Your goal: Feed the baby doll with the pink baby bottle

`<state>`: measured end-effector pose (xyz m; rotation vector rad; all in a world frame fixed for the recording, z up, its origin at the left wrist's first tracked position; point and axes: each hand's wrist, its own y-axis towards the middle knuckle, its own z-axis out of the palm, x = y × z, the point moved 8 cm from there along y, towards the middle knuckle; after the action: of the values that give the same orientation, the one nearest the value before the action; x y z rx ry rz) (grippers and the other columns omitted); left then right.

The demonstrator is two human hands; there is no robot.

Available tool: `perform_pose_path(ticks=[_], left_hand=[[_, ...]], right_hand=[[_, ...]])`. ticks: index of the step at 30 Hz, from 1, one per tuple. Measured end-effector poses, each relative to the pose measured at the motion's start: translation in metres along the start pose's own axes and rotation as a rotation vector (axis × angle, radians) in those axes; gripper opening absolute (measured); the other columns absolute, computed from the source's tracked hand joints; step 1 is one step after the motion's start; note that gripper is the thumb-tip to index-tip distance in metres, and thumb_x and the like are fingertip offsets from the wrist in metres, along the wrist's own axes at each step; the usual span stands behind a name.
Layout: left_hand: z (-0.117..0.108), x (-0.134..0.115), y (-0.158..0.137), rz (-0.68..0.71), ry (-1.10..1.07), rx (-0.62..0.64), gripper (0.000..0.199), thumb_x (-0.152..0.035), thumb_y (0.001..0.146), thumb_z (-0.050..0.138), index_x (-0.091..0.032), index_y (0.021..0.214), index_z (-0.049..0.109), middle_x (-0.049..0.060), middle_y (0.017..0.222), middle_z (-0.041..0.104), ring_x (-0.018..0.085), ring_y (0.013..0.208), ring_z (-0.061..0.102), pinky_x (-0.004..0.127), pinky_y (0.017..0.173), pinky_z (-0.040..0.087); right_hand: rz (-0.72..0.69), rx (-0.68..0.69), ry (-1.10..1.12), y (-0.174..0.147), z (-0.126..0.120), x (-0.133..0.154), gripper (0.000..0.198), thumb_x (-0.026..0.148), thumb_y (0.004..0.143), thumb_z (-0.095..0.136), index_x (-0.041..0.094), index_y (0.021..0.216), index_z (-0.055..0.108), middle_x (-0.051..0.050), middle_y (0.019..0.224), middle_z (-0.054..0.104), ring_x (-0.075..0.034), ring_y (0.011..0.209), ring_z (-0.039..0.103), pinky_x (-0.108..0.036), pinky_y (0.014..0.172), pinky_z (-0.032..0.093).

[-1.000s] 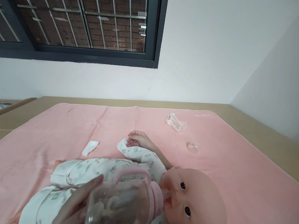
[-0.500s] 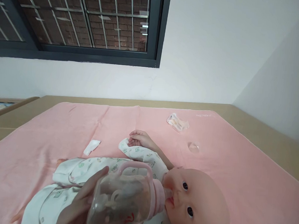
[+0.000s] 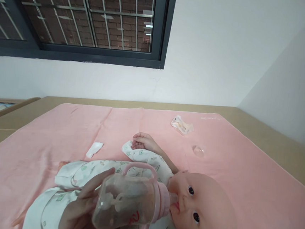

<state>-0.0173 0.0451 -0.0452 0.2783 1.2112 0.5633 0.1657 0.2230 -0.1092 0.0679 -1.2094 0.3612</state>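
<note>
My left hand (image 3: 82, 202) wraps round the base of a clear baby bottle (image 3: 126, 201) with a pink collar and pink handles. The bottle lies almost level, its teat at the mouth of a baby doll (image 3: 205, 206). White printed clothes cover the doll, which lies on its back with its head to the right. My right forearm passes under the doll's neck. Beyond the doll, my right hand (image 3: 144, 143) curls closed at the cuff of the doll's sleeve (image 3: 148, 157); the doll's hand there is hidden.
A pink sheet (image 3: 243, 179) covers a wooden surface (image 3: 268, 139). On it lie a small white piece (image 3: 94, 149), a crumpled clear wrapper (image 3: 182, 125) and a clear dome-like cap (image 3: 198, 151). A white wall (image 3: 205, 62) and a barred window (image 3: 96, 24) stand behind.
The bottle and my left hand have shifted slightly right and up, with more of the fingers showing. The doll's head sits a little further right. My right hand stays at the sleeve.
</note>
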Motion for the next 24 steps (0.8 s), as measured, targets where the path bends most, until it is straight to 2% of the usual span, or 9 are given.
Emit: perform_pose_path(ticks=[2, 4, 8, 13, 19, 24], left_hand=[[0.01, -0.013, 0.001, 0.15, 0.064, 0.135, 0.042, -0.015, 0.046, 0.078, -0.027, 0.087, 0.076, 0.012, 0.103, 0.073, 0.045, 0.105, 0.062, 0.056, 0.078, 0.058], [0.014, -0.019, 0.001, 0.211, 0.097, 0.178, 0.043, -0.016, 0.053, 0.076, -0.027, 0.095, 0.074, 0.012, 0.107, 0.072, 0.043, 0.103, 0.063, 0.054, 0.078, 0.058], [0.02, -0.018, 0.002, 0.184, 0.101, 0.119, 0.035, -0.021, 0.063, 0.074, -0.024, 0.098, 0.072, 0.014, 0.105, 0.072, 0.04, 0.102, 0.064, 0.053, 0.084, 0.056], [0.031, -0.014, 0.004, 0.087, 0.07, 0.049, 0.024, -0.021, 0.068, 0.072, -0.019, 0.092, 0.072, 0.014, 0.116, 0.068, 0.04, 0.107, 0.062, 0.053, 0.089, 0.054], [0.031, -0.017, 0.003, 0.065, 0.051, 0.035, 0.021, -0.02, 0.067, 0.075, -0.021, 0.087, 0.072, 0.011, 0.115, 0.069, 0.041, 0.104, 0.063, 0.055, 0.087, 0.055], [0.034, -0.021, 0.002, 0.077, 0.03, 0.045, 0.024, -0.023, 0.065, 0.076, -0.023, 0.088, 0.071, 0.009, 0.112, 0.071, 0.038, 0.103, 0.065, 0.049, 0.085, 0.057]], right_hand=[[-0.003, 0.003, -0.004, -0.001, 0.001, 0.001, 0.019, 0.036, 0.057, 0.071, 0.026, 0.068, 0.06, 0.001, 0.063, 0.061, -0.019, 0.073, 0.064, -0.036, 0.072, 0.054], [-0.003, 0.003, -0.004, -0.001, 0.001, 0.002, 0.019, 0.036, 0.057, 0.07, 0.026, 0.069, 0.06, 0.002, 0.062, 0.061, -0.019, 0.073, 0.064, -0.036, 0.072, 0.054], [0.0, 0.008, 0.004, 0.0, 0.001, 0.0, 0.022, 0.037, 0.053, 0.073, 0.026, 0.068, 0.06, 0.002, 0.062, 0.06, -0.019, 0.072, 0.063, -0.036, 0.073, 0.054], [-0.006, 0.017, 0.002, 0.002, 0.0, -0.001, 0.025, 0.038, 0.053, 0.073, 0.026, 0.071, 0.059, 0.003, 0.063, 0.061, -0.018, 0.069, 0.063, -0.035, 0.071, 0.055], [0.015, 0.004, 0.009, -0.002, 0.001, 0.0, 0.025, 0.037, 0.054, 0.074, 0.026, 0.071, 0.059, 0.003, 0.063, 0.06, -0.019, 0.074, 0.063, -0.035, 0.074, 0.054], [0.013, 0.014, 0.031, -0.004, 0.001, 0.001, 0.025, 0.035, 0.051, 0.073, 0.026, 0.071, 0.059, 0.003, 0.063, 0.061, -0.019, 0.069, 0.062, -0.036, 0.074, 0.054]])
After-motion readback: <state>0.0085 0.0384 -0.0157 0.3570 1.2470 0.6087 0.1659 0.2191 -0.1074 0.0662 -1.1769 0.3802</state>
